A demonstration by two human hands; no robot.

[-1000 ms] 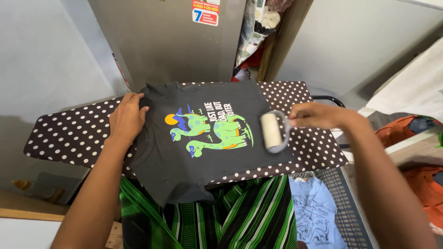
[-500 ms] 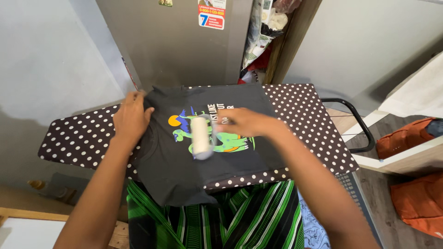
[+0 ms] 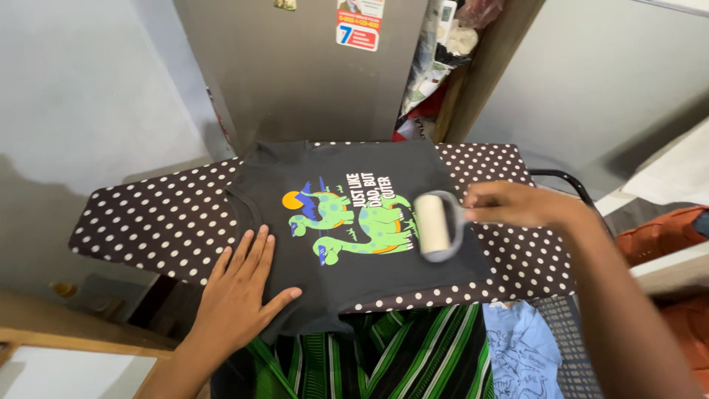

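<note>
A dark grey t-shirt (image 3: 310, 166) with a green dinosaur print lies flat on a brown ironing board with white dots (image 3: 148, 222). My left hand (image 3: 240, 292) rests flat, fingers spread, on the shirt's near left part by the board's front edge. My right hand (image 3: 509, 205) grips the handle of a lint roller (image 3: 434, 225), whose pale roll lies on the shirt at the right end of the print.
A grey metal cabinet (image 3: 295, 74) stands behind the board, with stuffed shelves beside it. A mesh basket (image 3: 561, 340) with a light blue printed shirt (image 3: 521, 355) sits lower right. Orange fabric (image 3: 657, 229) lies at far right. Green striped cloth (image 3: 384, 355) is below the board.
My left hand moved from the shirt's collar end to its near left edge. The roller swept left across the print, then back to the right side.
</note>
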